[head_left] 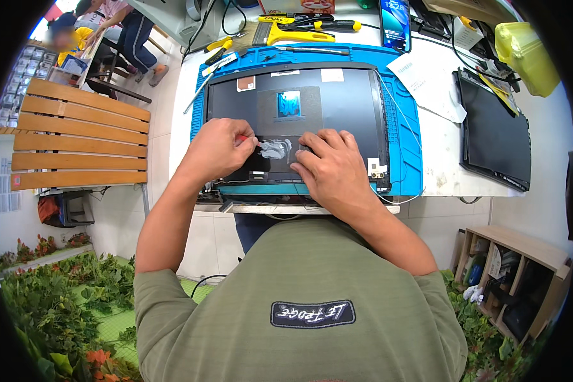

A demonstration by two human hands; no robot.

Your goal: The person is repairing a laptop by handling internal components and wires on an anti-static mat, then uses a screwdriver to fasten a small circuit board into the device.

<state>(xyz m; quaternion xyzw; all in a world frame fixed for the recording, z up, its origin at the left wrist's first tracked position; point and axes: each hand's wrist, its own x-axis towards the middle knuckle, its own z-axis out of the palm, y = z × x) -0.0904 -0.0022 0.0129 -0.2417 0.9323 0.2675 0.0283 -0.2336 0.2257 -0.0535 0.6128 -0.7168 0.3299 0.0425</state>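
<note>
A black laptop lid panel [350,114] lies flat on a blue work mat [404,149]. Near its front middle, grey paste [275,149] is smeared over a dark rectangular patch. My left hand [219,149] is closed around a small red tool [240,137], whose tip points at the paste's left side; its exact kind is hidden by the fingers. To the right of the paste, my right hand [331,165] rests on the panel with curled fingers. Thumb and forefinger close on a small dark piece or edge there that I cannot make out. A shiny blue square [288,104] sits above the paste.
Yellow-handled pliers [337,26], a brush [299,34] and other tools lie behind the mat. A phone [395,25] stands at the back. White paper [426,86] and a dark screen panel [495,130] are on the right. A thin white cable [398,105] crosses the mat.
</note>
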